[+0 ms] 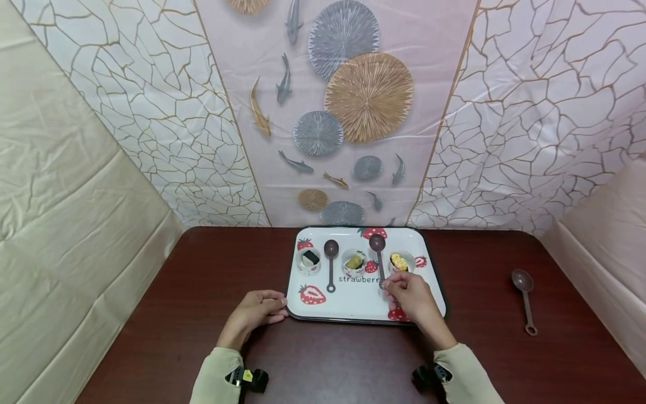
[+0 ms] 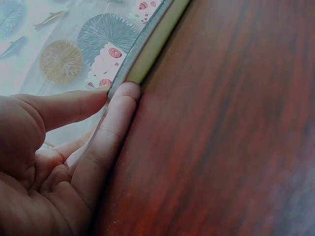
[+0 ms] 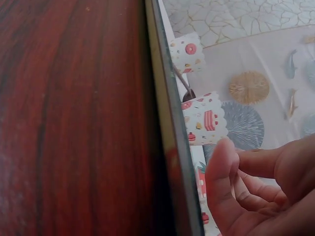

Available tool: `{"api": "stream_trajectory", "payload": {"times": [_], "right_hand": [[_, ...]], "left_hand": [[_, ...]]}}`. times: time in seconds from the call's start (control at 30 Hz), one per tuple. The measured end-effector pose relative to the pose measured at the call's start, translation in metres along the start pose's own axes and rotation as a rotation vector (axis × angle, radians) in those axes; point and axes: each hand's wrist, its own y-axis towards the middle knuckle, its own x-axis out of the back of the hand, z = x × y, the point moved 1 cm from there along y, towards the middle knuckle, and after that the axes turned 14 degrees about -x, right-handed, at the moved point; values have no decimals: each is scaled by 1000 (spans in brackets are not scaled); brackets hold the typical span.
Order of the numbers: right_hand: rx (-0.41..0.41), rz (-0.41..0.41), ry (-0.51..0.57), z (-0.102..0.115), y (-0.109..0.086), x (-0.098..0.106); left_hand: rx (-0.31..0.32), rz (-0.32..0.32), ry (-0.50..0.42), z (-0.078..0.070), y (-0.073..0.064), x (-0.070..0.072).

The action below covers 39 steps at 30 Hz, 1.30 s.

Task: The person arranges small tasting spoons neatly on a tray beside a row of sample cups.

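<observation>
Left wrist feed on my end: left hand (image 2: 59,152) pinching the tray (image 2: 150,51) by its edge

Thumb tip's at the dark rim, a finger (image 2: 109,120) along the outer side, which looks kinda yellowish to me; just past the rim there's a scalloped white cup (image 2: 109,61) with red prints, another cup (image 2: 144,11) farther up; behind those, pale cloth (image 2: 29,73) with grey and tan rounds plus fish; reddish-brown wood table (image 2: 236,123) fills the right

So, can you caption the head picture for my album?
Left hand holds the strawberry tray; right hand pinches a spoon between two food cups.
</observation>
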Motion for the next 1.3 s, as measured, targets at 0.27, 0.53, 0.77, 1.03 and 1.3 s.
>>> {"api": "stream_trajectory", "payload": {"times": [0.27,0.53,0.77,1.03,1.3], "right_hand": [[21,3,-17,-6,5,-7],[-2,9,-10,-11,8,-8],[-22,12,12,-11,11,-9],[-31,-2,-3,-10,11,-9],[-12,-23,-23,-10,10,-11]], "left_hand": [[-11,10,-4,1,1,0],[-8,11,6,2,0,0],[0,-7,27,1,1,0],[9,-11,61,0,2,1],[5,1,60,0,2,2]]}}
